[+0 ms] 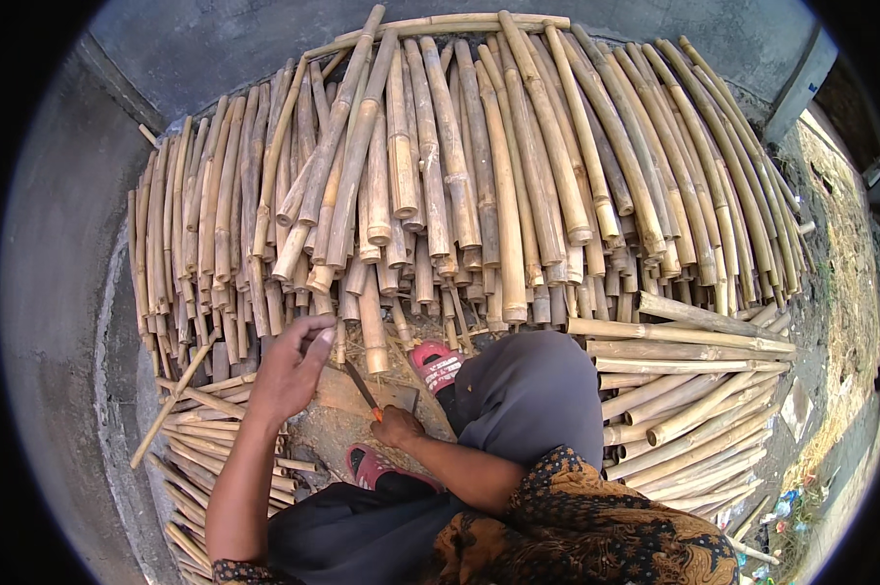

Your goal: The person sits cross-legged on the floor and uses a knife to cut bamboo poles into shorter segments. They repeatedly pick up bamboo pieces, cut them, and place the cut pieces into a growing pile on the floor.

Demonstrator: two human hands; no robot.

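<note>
My right hand (398, 426) is closed round the orange handle of a knife (363, 386). Its dark, narrow blade points up and to the left, over a flat board (328, 398) on the ground between my feet. My left hand (291, 369) is raised to the left of the blade, with thumb and fingers slightly apart and no object visible in it. Just beyond it, the cut ends of bamboo poles stick out of a large pile (440, 175). One pale bamboo pole (371, 327) reaches down nearest the blade.
Shorter bamboo pieces lie stacked at the right (693, 390) and at the lower left (206, 458). Grey walls (59, 244) stand at the left and behind the pile. My feet, in red sandals (435, 363), flank the board. Litter (786, 502) lies at the lower right.
</note>
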